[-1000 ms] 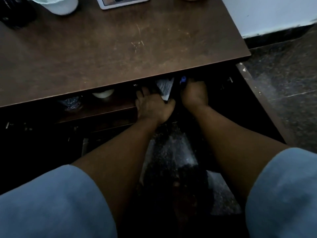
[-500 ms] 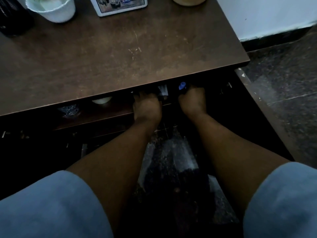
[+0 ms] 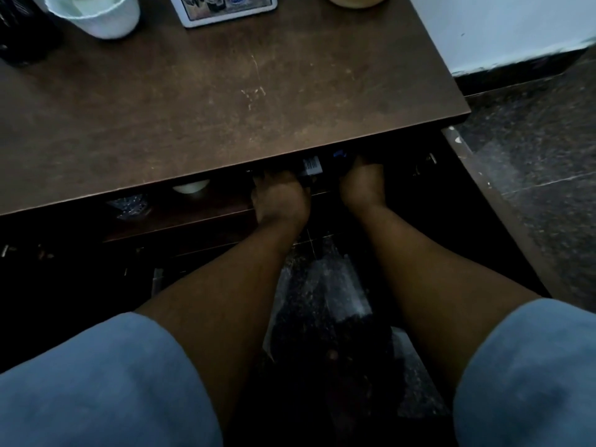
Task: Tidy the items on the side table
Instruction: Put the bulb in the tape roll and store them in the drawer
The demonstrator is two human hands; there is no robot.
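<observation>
Mid-task with left hand (image 3: 280,201) and right hand (image 3: 362,185) tucked under table (image 3: 225,108) edge, grips hidden; barcoded pack (image 3: 312,166) between them, clutter (image 3: 129,204) left of them pending.

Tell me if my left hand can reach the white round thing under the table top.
Probably yes. The left hand is at the lower shelf, and the white round thing lies to its left with bare shelf between. The table top hides its far part.

Scratched brown surface (image 3: 258,101), and along its far edge: a dark object (image 3: 22,30), a white cup (image 3: 96,17), a white-framed card (image 3: 225,14), a yellowish container (image 3: 354,0). Shelf (image 3: 193,217) underneath: pale round thing (image 3: 190,187) and a crinkly packet (image 3: 129,206) lying side by side.
</observation>
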